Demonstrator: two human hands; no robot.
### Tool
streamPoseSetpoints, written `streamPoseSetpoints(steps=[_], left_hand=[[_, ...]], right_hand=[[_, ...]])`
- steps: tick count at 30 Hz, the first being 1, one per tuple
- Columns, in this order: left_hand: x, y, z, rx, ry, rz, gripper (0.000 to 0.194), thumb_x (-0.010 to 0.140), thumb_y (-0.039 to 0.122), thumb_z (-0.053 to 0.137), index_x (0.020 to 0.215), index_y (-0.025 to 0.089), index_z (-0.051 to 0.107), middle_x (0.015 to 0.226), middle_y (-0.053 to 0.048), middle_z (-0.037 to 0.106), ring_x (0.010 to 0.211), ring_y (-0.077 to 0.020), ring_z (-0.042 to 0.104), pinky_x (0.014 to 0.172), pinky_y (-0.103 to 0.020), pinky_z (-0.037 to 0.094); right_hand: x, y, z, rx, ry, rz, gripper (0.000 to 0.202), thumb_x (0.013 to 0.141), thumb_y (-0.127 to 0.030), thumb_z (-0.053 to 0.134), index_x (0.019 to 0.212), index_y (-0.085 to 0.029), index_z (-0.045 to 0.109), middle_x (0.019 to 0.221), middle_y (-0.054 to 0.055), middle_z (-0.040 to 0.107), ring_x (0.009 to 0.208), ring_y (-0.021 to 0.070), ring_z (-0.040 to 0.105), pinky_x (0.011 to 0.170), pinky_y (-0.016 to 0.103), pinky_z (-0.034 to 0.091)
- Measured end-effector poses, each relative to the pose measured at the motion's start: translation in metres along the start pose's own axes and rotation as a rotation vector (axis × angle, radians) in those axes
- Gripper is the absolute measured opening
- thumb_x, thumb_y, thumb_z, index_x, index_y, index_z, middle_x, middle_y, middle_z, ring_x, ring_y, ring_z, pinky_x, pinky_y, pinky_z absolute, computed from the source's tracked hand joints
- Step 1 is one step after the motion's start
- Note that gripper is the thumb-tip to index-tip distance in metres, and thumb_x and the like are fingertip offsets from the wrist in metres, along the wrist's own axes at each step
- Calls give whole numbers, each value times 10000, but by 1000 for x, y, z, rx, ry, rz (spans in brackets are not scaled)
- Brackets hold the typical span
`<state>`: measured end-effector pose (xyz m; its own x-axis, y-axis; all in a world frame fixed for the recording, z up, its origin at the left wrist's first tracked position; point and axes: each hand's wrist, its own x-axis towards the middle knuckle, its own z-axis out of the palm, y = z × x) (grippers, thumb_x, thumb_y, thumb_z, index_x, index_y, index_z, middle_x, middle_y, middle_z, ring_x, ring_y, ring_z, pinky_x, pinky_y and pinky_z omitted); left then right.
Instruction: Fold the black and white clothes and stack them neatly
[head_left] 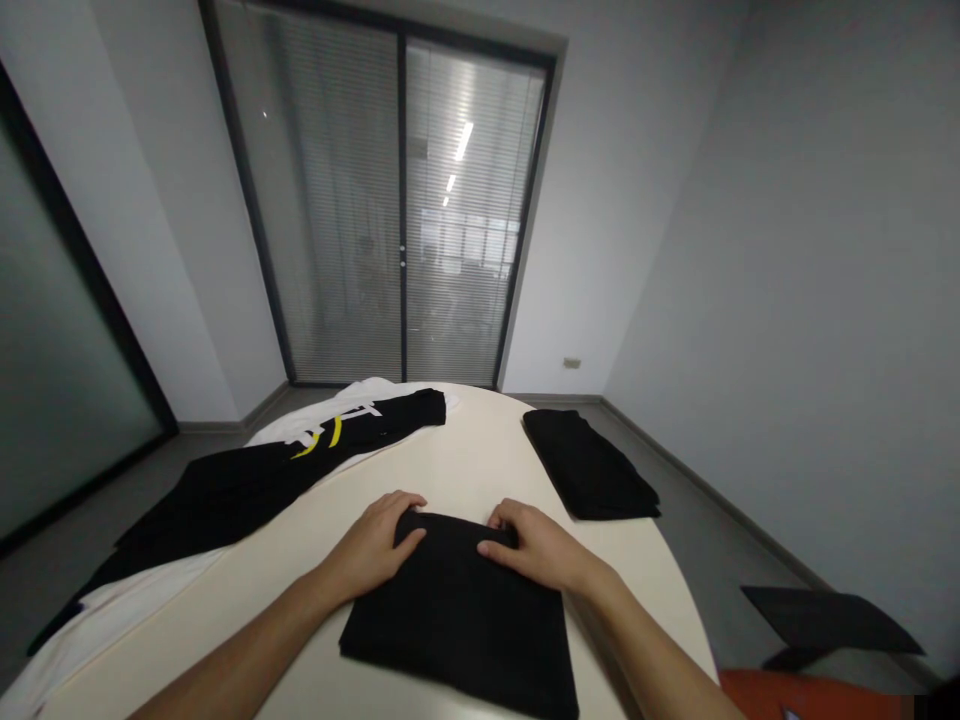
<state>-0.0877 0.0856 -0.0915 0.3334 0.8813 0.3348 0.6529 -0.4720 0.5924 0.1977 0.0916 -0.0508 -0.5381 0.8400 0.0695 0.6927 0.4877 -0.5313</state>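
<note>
A folded black garment (465,625) lies flat on the table in front of me; its exact kind is not clear. My left hand (376,548) grips its far left corner, thumb on top and fingers over the far edge. At the far right corner, my right hand (538,548) holds the same edge, with the thumb on the cloth and the fingers curled behind it. Farther off to the right rests a second folded black garment (589,465), apart from both hands.
Along the left of the pale round-edged table (480,455) spread black clothing (225,495) with white and yellow print and white cloth (150,590) beneath. A chair with a black part (832,622) and an orange-red part (806,692) stands at lower right. Beyond is a glass partition (465,300).
</note>
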Motion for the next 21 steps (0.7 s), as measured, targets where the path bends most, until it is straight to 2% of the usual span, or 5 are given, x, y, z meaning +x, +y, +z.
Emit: streamPoseSetpoints(steps=[4,7,10,16,21], left_hand=[[3,10,-5,-176,9,34,159,930,286,548,1046,232,642,1037,-50,666,1014,-214,627,933,-353,483],[2,22,-8,-287,72,7,169,906,313,599,1048,229,635,1029,-40,671,1014,-212,626,945,-350,476],[0,32,-7,-404,88,-65,235,862,335,655,1068,225,628,1010,-37,685,983,-214,645,933,-354,491],[2,29,-1,-625,57,-269,519,836,525,641,1228,202,538,1170,-102,692,1099,-248,663,952,-382,516],[-2,30,1,-501,-33,-367,493,948,555,455,1287,200,492,1020,-75,735,950,-237,702,865,-386,534]], right_hand=[[-4,-6,-4,34,-112,-5,249,858,-419,646,997,-213,636,884,14,676,763,156,592,668,248,406],[-8,-16,-9,3,-129,1,372,854,-472,652,1148,-246,630,886,14,690,771,170,616,679,255,404],[-10,-26,-10,17,-125,-7,441,860,-590,620,1150,-259,643,927,25,709,816,192,640,712,266,420],[-8,-16,-6,218,-149,-47,321,954,-524,513,984,-221,612,904,8,674,821,173,618,732,262,453],[-6,-7,-11,327,-46,-57,342,993,-527,434,1031,-216,572,1012,21,648,949,183,595,860,293,454]])
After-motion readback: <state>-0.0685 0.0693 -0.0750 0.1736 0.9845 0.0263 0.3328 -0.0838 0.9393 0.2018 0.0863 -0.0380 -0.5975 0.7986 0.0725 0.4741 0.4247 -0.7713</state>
